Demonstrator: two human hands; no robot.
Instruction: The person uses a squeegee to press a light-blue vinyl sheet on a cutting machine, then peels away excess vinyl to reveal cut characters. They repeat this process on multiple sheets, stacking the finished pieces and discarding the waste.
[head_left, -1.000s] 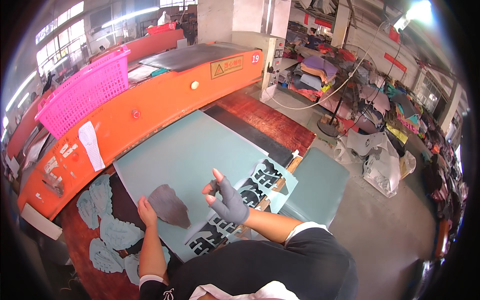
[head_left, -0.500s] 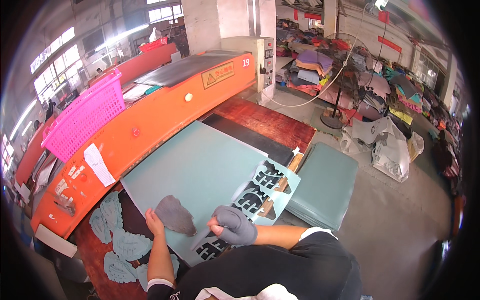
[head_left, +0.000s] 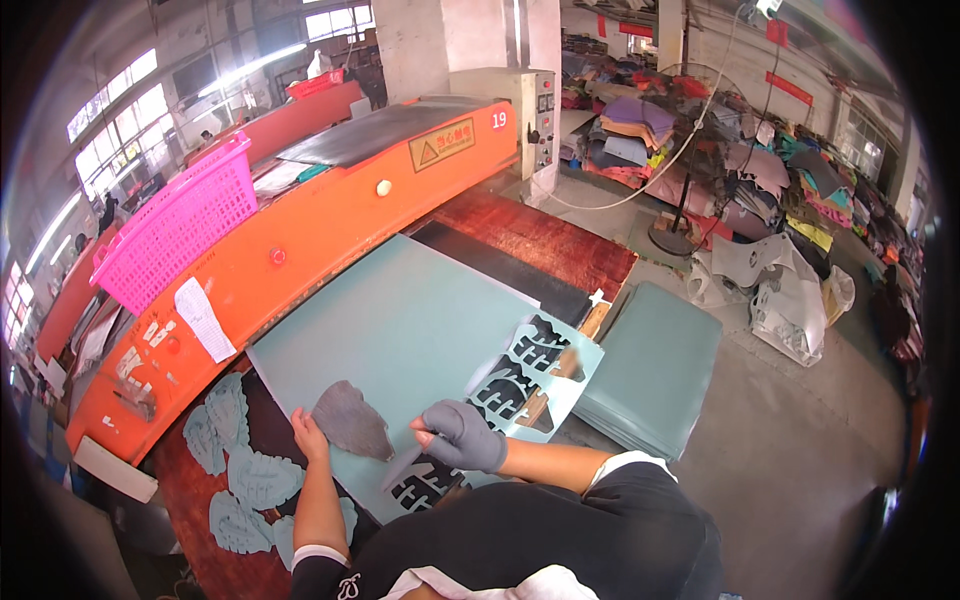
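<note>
My left hand (head_left: 309, 438), bare, is closed at the left edge of a dark grey, rough-edged flat piece (head_left: 353, 420). This piece lies over a large pale teal sheet (head_left: 400, 310). To its right, my right hand (head_left: 460, 437) wears a grey glove with bare fingertips, its fingers curled in. A narrow grey strip shows below those fingertips; whether they grip it I cannot make out. Along the sheet's right side runs a band of cut-out openings (head_left: 505, 390) with black showing through. Several slitted teal cut pieces (head_left: 262, 478) lie left of my left forearm.
A long orange machine beam (head_left: 330, 225) crosses beyond the sheet, with a pink basket (head_left: 185, 225) on top. At the right rests a stack of folded teal sheets (head_left: 655, 370). A control box (head_left: 535, 125) stands at the beam's far end. Material piles (head_left: 640, 130) fill the back right.
The view has shifted slightly. My right hand has risen a little over the sheet, while my left hand and the dark grey piece keep nearly the same place.
</note>
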